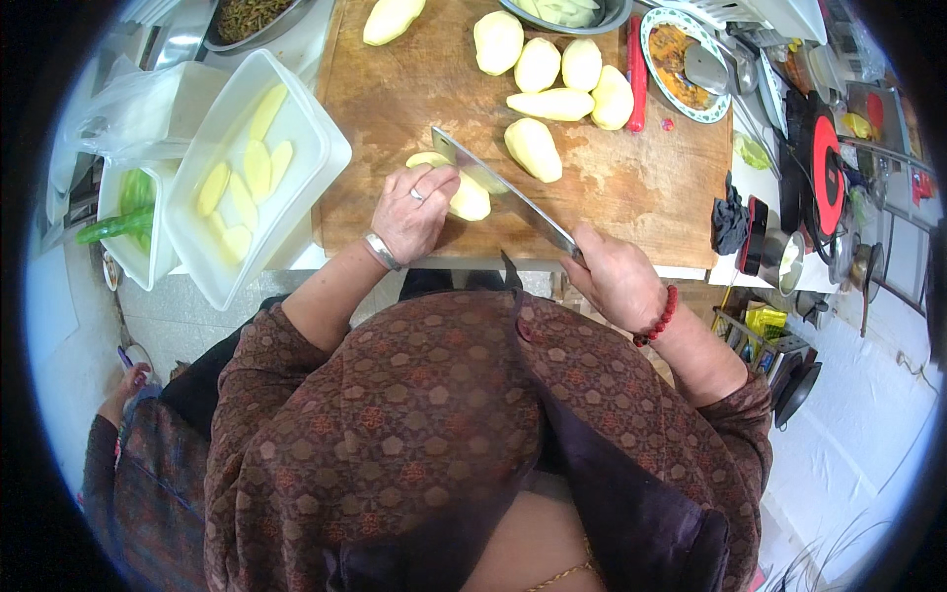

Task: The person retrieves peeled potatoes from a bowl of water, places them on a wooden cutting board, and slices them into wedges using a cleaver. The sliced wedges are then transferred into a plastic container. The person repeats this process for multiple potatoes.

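Observation:
On a wooden cutting board, my left hand presses down on a peeled potato, its fingers bent near the blade. My right hand grips the handle of a cleaver, whose blade slants across the potato. A piece of potato shows on the far side of my left fingers. Several whole peeled potatoes lie farther back on the board, and another rests near its far left. How deep the blade sits in the potato cannot be told.
At left, a white plastic tub holds potato slices; a smaller tub holds green vegetables. Behind are a metal bowl, a red stick-like packet and a patterned plate with food remains. Another person's hand shows at lower left.

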`<action>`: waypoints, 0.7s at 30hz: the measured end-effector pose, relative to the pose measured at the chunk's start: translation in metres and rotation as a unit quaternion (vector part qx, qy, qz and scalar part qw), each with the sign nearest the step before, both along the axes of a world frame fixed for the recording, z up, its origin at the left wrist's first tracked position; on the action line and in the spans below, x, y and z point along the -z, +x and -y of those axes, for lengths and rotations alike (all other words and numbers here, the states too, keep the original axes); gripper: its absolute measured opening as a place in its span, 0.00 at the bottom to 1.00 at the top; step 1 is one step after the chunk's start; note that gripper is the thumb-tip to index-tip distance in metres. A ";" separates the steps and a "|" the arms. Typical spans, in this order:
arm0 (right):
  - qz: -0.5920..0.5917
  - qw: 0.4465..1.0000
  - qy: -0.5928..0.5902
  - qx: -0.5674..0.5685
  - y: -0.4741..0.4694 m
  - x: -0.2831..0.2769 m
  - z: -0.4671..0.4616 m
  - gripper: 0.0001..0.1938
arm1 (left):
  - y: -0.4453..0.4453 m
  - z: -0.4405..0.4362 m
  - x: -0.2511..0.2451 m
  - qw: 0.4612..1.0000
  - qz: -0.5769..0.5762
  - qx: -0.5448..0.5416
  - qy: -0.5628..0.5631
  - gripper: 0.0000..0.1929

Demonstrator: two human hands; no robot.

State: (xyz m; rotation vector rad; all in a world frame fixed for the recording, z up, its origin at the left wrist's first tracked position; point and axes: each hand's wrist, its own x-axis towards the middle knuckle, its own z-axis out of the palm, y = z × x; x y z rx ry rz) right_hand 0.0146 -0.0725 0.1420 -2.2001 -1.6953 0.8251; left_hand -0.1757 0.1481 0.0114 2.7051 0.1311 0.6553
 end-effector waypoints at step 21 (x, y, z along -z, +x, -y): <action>-0.010 0.999 0.030 -0.017 -0.003 0.013 -0.008 0.10 | -0.002 0.000 0.003 1.000 -0.015 0.002 -0.012 0.20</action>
